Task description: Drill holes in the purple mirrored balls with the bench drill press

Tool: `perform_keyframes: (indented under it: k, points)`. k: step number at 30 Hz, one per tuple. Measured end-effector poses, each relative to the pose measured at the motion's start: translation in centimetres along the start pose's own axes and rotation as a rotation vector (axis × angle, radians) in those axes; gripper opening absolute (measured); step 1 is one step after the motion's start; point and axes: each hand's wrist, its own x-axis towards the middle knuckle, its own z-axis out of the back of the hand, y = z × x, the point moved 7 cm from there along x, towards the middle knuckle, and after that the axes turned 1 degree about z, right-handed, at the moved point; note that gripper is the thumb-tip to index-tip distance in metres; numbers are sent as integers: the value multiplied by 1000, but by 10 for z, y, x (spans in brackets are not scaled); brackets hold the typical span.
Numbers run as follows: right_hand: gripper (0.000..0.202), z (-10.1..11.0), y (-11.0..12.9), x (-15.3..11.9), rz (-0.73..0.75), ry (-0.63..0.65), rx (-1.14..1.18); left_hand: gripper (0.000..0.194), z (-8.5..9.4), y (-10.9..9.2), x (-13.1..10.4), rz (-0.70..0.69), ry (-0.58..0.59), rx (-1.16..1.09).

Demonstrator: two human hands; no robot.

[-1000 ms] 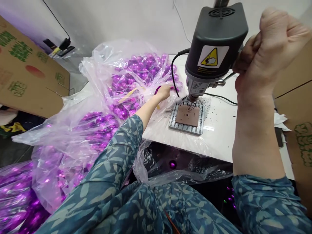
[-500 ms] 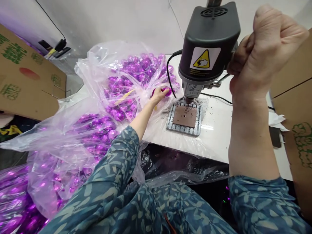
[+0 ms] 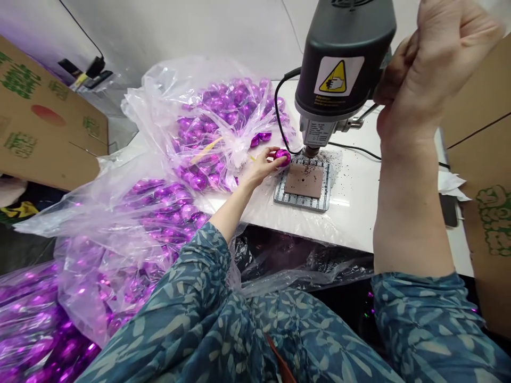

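Note:
My left hand [image 3: 264,167] pinches a shiny purple ball [image 3: 282,157] between thumb and fingers, just left of the drill press base. Up at the right, my right hand [image 3: 443,58] is closed in a fist at the side of the black drill press [image 3: 343,64]; the handle inside it is hidden. Below the drill head lies a slotted metal base plate [image 3: 281,198] bearing a brown square pad [image 3: 297,187] with a small hole. Dark shavings are scattered over both. Left of my left hand, an open clear plastic bag [image 3: 159,96] holds many purple balls [image 3: 207,119].
More bagged purple balls [image 3: 27,324] fill the lower left. Cardboard boxes [image 3: 51,154] stand at left and right. A black cable [image 3: 277,109] loops beside the drill onto the white table [image 3: 347,223]. White paper [image 3: 451,184] and a phone-like dark object [image 3: 450,211] lie at the right.
My left hand has come out of the bag's opening toward the base plate, bringing a purple ball. My right fist stays at the drill press. The whole view has shifted slightly.

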Motion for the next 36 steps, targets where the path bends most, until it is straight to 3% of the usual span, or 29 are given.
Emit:
perform_keyframes:
  k: [4,9,13,19,24,28,33,36]
  points:
    - [63,-1,0,-2,4,11,-45,43,-3,-7,1,-90,-83,8]
    - [60,0,-3,-1,47,-33,-31,27,3,4,-18,102,-76,-285]
    - [59,-2,-2,0,76,38,6,19,-7,9,-40,162,8,-369]
    - [59,-1,0,0,43,-2,47,42,-21,17,-52,67,49,-220]
    - [57,-6,-3,1,30,36,33,49,-34,24,-49,-3,58,-109]
    - [52,0,-8,4,16,-13,-21,49,-42,21,-43,-80,60,-42]
    - [45,4,-14,-13,-25,244,-204,52,-49,14,-40,-124,39,108]
    - [46,11,-14,-24,-39,294,-222,53,-55,7,-44,-192,22,184]
